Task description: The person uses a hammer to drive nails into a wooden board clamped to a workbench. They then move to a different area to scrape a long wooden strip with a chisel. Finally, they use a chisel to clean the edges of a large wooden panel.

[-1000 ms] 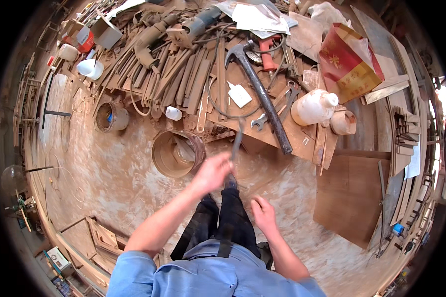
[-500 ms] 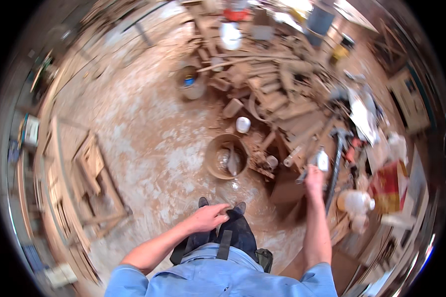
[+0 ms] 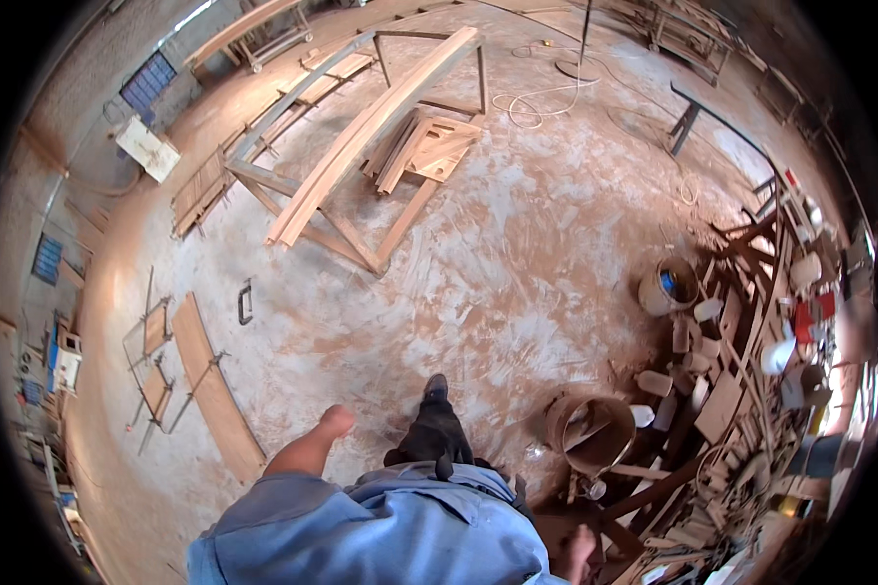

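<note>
On my feed, the left hand (image 3: 338, 419) hangs over the floor (image 3: 302, 336); the long plank (image 3: 221, 414) lies to its left, apart from it. The right hand (image 3: 580, 548) is low at the lower edge, near the round bucket (image 3: 560, 422) and the scrap wood (image 3: 720, 405). For all 2 hands' fingers, I cannot tell whether they're together or apart.

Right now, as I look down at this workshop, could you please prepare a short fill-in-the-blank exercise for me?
The person's shirt is light ____.
Long wooden boards rest on ____ of the frame.
The left hand is farther from the wide bucket than the ____ hand.

Missing words: blue; top; right.
</note>
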A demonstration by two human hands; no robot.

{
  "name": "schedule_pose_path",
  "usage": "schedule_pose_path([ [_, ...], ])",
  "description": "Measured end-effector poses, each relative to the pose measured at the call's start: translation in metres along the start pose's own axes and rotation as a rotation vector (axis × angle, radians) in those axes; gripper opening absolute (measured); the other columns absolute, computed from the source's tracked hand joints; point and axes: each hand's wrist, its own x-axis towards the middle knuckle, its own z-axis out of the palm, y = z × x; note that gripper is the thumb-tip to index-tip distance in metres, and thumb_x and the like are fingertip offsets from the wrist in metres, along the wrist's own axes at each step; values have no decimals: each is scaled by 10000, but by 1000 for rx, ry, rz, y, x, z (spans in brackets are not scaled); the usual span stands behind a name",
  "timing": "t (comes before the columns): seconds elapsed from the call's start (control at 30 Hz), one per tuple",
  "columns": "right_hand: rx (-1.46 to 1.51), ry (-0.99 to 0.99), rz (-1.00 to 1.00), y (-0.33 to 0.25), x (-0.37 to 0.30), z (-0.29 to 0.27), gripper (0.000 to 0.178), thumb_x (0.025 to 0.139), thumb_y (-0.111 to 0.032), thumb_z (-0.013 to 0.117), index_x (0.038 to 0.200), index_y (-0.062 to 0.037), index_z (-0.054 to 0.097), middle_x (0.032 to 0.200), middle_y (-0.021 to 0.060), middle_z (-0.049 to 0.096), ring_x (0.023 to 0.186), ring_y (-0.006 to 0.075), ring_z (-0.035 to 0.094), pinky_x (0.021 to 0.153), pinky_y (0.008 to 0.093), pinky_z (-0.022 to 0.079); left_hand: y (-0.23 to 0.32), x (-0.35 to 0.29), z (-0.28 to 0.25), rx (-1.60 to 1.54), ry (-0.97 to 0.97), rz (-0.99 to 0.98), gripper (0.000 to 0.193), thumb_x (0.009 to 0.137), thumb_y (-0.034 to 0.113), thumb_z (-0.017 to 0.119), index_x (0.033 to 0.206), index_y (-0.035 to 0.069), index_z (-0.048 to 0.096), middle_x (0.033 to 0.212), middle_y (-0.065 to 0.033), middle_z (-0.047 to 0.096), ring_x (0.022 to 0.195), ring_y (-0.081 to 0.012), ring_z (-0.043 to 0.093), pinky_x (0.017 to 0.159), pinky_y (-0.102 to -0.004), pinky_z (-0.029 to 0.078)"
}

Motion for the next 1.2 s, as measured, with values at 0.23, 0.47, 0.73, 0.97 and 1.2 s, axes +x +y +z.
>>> schedule_pose_path([
  [0.23, -413, -208, -168, -19, 6, 80, 326, 914, -246, 501, 734, -2, 620, 679, 75, 599, 619, 185, 549, 554, 331, 430, 67, 44, -70, -148, 123, 276, 323, 844, 319, 540, 767, 32, 666, 692, -184, 655, 711, -332, 671, 684, -457, 526],
  [0.47, -311, -239, 27, -185, 18, 185, 254, 937, -246, 502, 839, -38, 609, 695, 8, 546, 612, 124, 512, 544, 290, 415, 192, 104, -216, -310, 270, 324, 311, 862, 280, 600, 1078, 57, 624, 1001, -192, 674, 950, -348, 643, 802, -452, 506],
  [0.73, -162, -219, 132, -249, 116, 274, 251, 902, -216, 528, 760, -25, 609, 687, 47, 571, 555, 153, 524, 484, 324, 424, 265, 157, -288, -298, 322, 587, 433, 877, 282, 616, 1240, 47, 582, 1075, -181, 673, 984, -303, 656, 839, -387, 514],
  [0.97, -61, -294, 165, -348, 201, 348, 196, 930, -208, 504, 827, -54, 566, 732, 62, 586, 582, 174, 558, 521, 317, 453, 260, 194, -407, -446, 575, 405, 434, 876, 281, 618, 1233, 37, 579, 957, -178, 685, 928, -299, 666, 813, -381, 520],
  [1.2, 39, -177, 94, -425, 225, 395, 195, 933, -226, 525, 834, -61, 552, 691, 65, 567, 500, 178, 549, 433, 311, 437, 286, 279, -572, -153, 1214, 337, 450, 894, 279, 605, 1238, -5, 542, 980, -191, 657, 941, -336, 636, 884, -426, 486],
])
